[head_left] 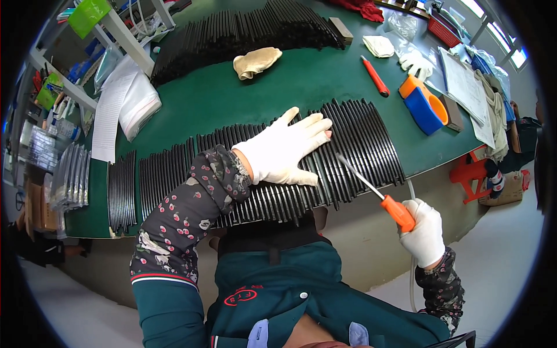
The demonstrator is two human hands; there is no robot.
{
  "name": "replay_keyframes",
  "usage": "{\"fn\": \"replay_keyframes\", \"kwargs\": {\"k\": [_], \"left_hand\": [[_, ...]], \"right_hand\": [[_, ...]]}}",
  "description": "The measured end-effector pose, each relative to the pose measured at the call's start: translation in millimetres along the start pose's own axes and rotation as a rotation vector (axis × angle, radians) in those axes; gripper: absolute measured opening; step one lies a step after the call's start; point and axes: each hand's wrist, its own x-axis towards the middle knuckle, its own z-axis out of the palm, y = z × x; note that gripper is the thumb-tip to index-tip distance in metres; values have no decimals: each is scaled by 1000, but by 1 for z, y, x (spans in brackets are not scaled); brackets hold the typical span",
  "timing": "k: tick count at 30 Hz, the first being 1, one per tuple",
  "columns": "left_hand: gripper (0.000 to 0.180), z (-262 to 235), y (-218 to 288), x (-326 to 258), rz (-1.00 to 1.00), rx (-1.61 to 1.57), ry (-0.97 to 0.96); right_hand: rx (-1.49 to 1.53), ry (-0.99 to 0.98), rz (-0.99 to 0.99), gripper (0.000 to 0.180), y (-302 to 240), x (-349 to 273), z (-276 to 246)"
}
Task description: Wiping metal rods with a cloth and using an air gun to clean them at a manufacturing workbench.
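Note:
Side by side along the near edge of the green table lies a long row of thin black rods [365, 136]. My left hand [284, 148], in a white glove, rests flat on the rods with its fingers spread. A bare fingertip shows through the glove. My right hand [423, 233], also gloved in white, is closed round the orange handle of a screwdriver [399, 213] just off the table's front edge. The metal shaft points up and left, its tip over the rods near my left hand. Whether the tip touches a rod, I cannot tell.
Another mass of black rods [243, 32] fills the table's far side, with a tan cloth glove [257, 62] before it. Rightward lie a red cutter-like tool [375, 76], a blue and orange tape dispenser [425, 105] and a clipboard [467, 84]. Papers [116, 110] lie left; a red stool [470, 177] stands below right.

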Motion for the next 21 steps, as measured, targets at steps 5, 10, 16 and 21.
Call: {"fn": "replay_keyframes", "kwargs": {"k": [5,10,16,21], "left_hand": [[87,-5,1,-1,1,-4,-9],[83,-13,3,-4,-51,9,-78],[86,-7,-5,3,-11,13,-31],[87,-9,-6,4,-9,0,-113]], "right_hand": [[613,227,63,31,50,-5,21],[1086,652,491,32,78,-6,65],[1240,766,765,32,142,11,159],[1504,986,851,33,153,35,210]]}}
